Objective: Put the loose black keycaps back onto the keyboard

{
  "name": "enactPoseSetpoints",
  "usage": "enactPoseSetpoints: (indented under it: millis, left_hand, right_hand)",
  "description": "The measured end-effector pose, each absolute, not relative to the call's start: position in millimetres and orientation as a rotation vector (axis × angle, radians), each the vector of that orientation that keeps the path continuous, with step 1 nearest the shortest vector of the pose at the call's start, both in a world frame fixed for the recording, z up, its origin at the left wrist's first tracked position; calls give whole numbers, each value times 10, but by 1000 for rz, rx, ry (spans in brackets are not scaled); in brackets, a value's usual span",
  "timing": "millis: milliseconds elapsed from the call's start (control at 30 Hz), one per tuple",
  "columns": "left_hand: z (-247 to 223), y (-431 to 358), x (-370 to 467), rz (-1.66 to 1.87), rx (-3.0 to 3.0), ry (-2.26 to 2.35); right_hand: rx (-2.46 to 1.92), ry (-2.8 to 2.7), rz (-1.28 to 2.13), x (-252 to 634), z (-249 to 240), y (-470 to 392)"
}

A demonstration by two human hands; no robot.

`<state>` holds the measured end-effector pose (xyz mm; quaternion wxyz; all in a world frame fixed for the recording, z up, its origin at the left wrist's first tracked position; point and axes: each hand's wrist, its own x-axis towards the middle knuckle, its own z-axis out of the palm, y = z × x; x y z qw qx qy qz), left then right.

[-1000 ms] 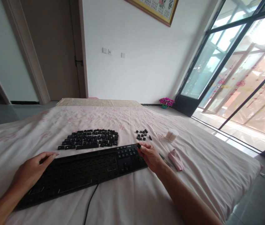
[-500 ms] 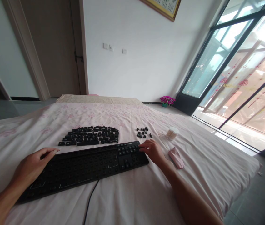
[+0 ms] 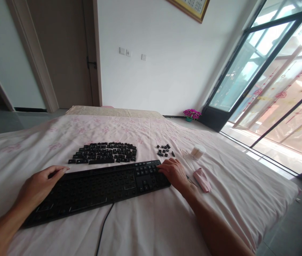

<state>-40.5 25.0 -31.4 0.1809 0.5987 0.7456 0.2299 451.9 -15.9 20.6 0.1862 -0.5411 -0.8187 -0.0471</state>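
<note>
A black keyboard (image 3: pixel 94 190) lies slanted on the bed; most of its main section is bare of keycaps, while caps sit on the number pad and arrow area. At its far left edge my left hand (image 3: pixel 40 183) is closed, thumb and fingertips meeting at the rim. My right hand (image 3: pixel 173 172) has its fingers bent together over the upper right corner of the number pad; whatever is under the fingertips is hidden. Behind the keyboard, rows of loose black keycaps (image 3: pixel 104 153) are laid out. A smaller group of keycaps (image 3: pixel 164 151) lies beyond my right hand.
To the right stand a clear tub of cotton swabs (image 3: pixel 198 152) and, nearer, a folded pink cloth (image 3: pixel 202 180). Part of a thin dark item shows beside my right wrist. The keyboard's cable (image 3: pixel 103 224) runs toward me over the wrinkled bedsheet (image 3: pixel 145 227).
My right hand's fingers have drawn closer together and lowered slightly onto the number pad. My left hand keeps its place on the keyboard. The whole view has shifted a little.
</note>
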Motion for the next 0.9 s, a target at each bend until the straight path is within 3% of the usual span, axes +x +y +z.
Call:
enactPoseSetpoints:
  millis: [900]
  left_hand:
    - [-324, 248, -418, 651, 1731, 2108]
  right_hand:
    - [-1455, -2423, -174, 4562, 187, -122]
